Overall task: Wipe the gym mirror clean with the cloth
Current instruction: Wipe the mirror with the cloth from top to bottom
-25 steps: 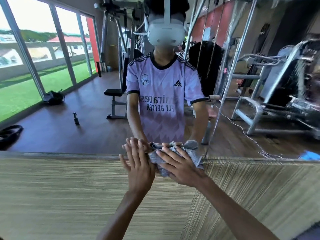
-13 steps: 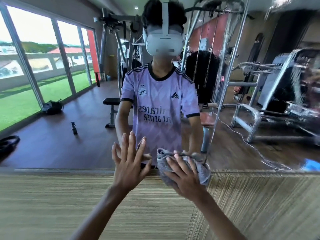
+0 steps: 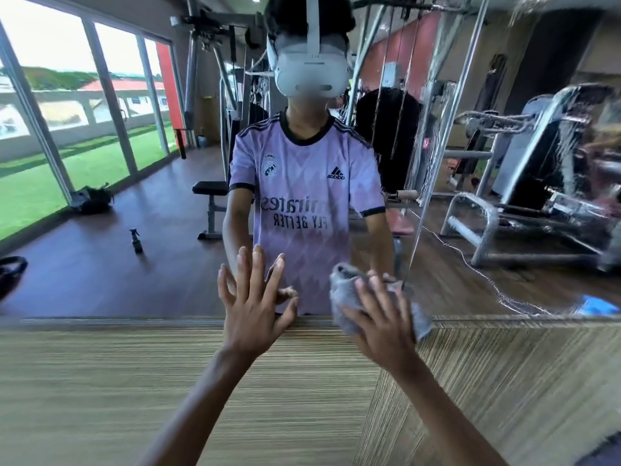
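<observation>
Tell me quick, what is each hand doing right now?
Left hand: open, fingers spread, holding nothing.
Right hand: open, flat fingers pressing the grey cloth on the mirror.

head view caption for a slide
Right hand presses a grey cloth to the gym mirror, left hand spread beside it.

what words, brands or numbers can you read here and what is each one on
"adidas", reversed, on the chest of the jersey reflected in the mirror.
"mirates", reversed, across the jersey front; its first letter is unclear.
"FLY BETTER", reversed, just under that.
Crest on the jersey: too small to read.
No numbers.
</observation>
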{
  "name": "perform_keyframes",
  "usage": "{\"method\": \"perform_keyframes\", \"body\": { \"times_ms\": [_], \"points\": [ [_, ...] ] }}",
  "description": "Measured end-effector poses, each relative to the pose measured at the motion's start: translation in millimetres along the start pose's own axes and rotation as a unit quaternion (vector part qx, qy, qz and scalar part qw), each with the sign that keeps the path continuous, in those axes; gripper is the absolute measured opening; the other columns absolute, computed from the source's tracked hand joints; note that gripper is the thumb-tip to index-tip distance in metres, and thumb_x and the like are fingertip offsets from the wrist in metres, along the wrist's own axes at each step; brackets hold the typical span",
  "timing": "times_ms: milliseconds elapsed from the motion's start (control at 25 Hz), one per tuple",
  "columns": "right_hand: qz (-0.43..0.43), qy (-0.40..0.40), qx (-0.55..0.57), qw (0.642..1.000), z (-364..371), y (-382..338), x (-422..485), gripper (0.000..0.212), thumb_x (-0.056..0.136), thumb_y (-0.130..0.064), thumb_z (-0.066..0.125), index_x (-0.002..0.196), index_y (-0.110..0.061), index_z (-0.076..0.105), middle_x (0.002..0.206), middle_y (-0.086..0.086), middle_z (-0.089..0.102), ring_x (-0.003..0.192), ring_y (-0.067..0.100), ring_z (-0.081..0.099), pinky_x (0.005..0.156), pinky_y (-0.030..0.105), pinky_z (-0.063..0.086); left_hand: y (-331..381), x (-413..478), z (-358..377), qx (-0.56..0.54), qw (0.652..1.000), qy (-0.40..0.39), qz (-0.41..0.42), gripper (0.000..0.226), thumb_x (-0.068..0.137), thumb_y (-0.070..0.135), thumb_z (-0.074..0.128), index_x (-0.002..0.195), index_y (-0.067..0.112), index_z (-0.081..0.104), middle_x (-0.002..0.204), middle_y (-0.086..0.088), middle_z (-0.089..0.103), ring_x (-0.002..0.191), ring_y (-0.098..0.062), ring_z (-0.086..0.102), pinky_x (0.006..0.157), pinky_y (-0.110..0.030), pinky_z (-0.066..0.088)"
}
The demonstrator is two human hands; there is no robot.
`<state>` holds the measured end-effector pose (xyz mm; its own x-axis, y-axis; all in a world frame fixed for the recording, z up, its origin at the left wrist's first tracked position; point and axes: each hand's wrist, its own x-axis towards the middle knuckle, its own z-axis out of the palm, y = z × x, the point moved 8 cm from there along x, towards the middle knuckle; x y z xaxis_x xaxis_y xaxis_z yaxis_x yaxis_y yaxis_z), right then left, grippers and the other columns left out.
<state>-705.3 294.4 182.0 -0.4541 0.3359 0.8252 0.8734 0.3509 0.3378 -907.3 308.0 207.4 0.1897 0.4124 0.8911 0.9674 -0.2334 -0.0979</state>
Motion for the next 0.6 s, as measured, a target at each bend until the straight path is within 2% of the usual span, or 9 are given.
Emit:
{"method": "perform_keyframes", "body": {
  "times_ms": [120, 160, 200, 320, 360, 400, 480, 560, 600],
  "points": [
    [0.168, 0.084, 0.001, 0.982, -20, 31, 36, 0.042, 0.103, -0.046, 0.031, 0.139, -0.032, 0.047, 0.166, 0.001, 0.007, 0.152, 0.027, 0.012, 0.119, 0.052, 0.013, 1, 4, 0, 0.000, 1.000, 0.007, -0.004, 0.082, 0.093, 0.056, 0.043, 0.160, 0.021, 0.010, 0.166, -0.013, -0.005, 0.153, -0.034, -0.001, 0.119, -0.058, -0.002],
    [0.186, 0.097, 0.016, 0.978, -19, 23, 48, 0.043, 0.103, -0.048, 0.030, 0.138, -0.031, 0.048, 0.166, 0.001, 0.006, 0.152, 0.026, 0.010, 0.119, 0.051, 0.011, 0, 3, 1, 0.002, 1.000, 0.010, -0.002, 0.081, 0.093, 0.056, 0.043, 0.159, 0.020, 0.013, 0.166, -0.013, -0.004, 0.153, -0.034, 0.000, 0.119, -0.058, -0.001],
    [0.161, 0.091, 0.024, 0.983, -14, 7, 56, 0.043, 0.103, -0.048, 0.030, 0.135, -0.031, 0.052, 0.166, 0.001, 0.007, 0.152, 0.025, 0.010, 0.120, 0.050, 0.010, 0, 0, 1, 0.005, 1.000, 0.011, -0.001, 0.080, 0.093, 0.056, 0.044, 0.158, 0.019, 0.016, 0.167, -0.013, -0.003, 0.153, -0.034, 0.000, 0.119, -0.058, 0.000],
    [-0.051, 0.021, 0.011, 0.998, 8, -32, 24, 0.043, 0.103, -0.044, 0.034, 0.120, -0.028, 0.071, 0.161, 0.004, 0.025, 0.151, 0.026, 0.017, 0.121, 0.048, 0.014, -3, -22, 7, -0.009, 1.000, -0.013, -0.010, 0.078, 0.094, 0.056, 0.043, 0.157, 0.019, 0.017, 0.167, -0.012, -0.003, 0.153, -0.035, 0.000, 0.118, -0.060, 0.004],
    [-0.079, 0.010, 0.003, 0.997, 5, -23, 9, 0.041, 0.103, -0.044, 0.036, 0.121, -0.028, 0.070, 0.160, 0.003, 0.027, 0.151, 0.026, 0.018, 0.120, 0.048, 0.015, -4, -30, 9, -0.009, 1.000, -0.025, -0.012, 0.076, 0.095, 0.057, 0.040, 0.157, 0.019, 0.018, 0.167, -0.012, -0.004, 0.153, -0.035, 0.000, 0.119, -0.060, 0.004],
    [-0.069, 0.008, -0.003, 0.998, 0, -6, 2, 0.040, 0.102, -0.044, 0.037, 0.127, -0.031, 0.066, 0.161, 0.003, 0.024, 0.151, 0.027, 0.017, 0.120, 0.048, 0.015, -5, -35, 10, -0.004, 0.999, -0.034, -0.012, 0.073, 0.097, 0.058, 0.035, 0.156, 0.018, 0.019, 0.167, -0.012, -0.004, 0.153, -0.035, 0.000, 0.120, -0.059, 0.002],
    [0.026, 0.051, -0.018, 0.998, -16, 31, 13, 0.040, 0.103, -0.046, 0.034, 0.138, -0.034, 0.050, 0.165, 0.002, 0.015, 0.151, 0.027, 0.015, 0.120, 0.048, 0.014, -6, -38, 9, 0.001, 0.999, -0.042, -0.016, 0.069, 0.100, 0.059, 0.029, 0.154, 0.018, 0.022, 0.167, -0.012, -0.005, 0.153, -0.035, -0.001, 0.121, -0.056, -0.002],
    [0.145, 0.116, -0.006, 0.983, -29, 43, 43, 0.041, 0.103, -0.046, 0.035, 0.139, -0.031, 0.047, 0.165, 0.004, 0.012, 0.152, 0.027, 0.012, 0.120, 0.049, 0.014, -4, -31, 7, -0.007, 0.999, -0.041, -0.023, 0.070, 0.098, 0.058, 0.034, 0.154, 0.018, 0.022, 0.166, -0.013, -0.007, 0.153, -0.034, -0.004, 0.120, -0.056, -0.005],
    [0.163, 0.122, 0.011, 0.979, -27, 33, 56, 0.041, 0.101, -0.045, 0.036, 0.137, -0.030, 0.049, 0.166, 0.004, 0.010, 0.152, 0.027, 0.011, 0.119, 0.050, 0.014, -3, -26, 6, -0.013, 0.999, -0.038, -0.029, 0.072, 0.095, 0.057, 0.037, 0.155, 0.018, 0.022, 0.166, -0.013, -0.008, 0.153, -0.034, -0.005, 0.120, -0.056, -0.006]
  ]
}}
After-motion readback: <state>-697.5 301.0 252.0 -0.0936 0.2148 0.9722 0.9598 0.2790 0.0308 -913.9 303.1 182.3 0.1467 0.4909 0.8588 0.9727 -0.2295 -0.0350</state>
